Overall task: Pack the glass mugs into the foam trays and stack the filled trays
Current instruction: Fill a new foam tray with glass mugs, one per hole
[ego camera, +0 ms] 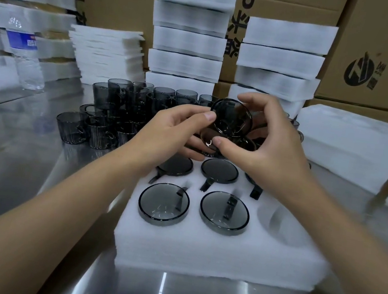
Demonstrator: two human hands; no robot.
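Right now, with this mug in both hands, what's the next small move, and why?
Probably lower the mug into the empty front-right pocket of the foam tray. The left grip and right grip both hold it above the tray, and the two front-row mugs beside that pocket are already seated.

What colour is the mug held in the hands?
The mug is smoky transparent grey, seen in the head view.
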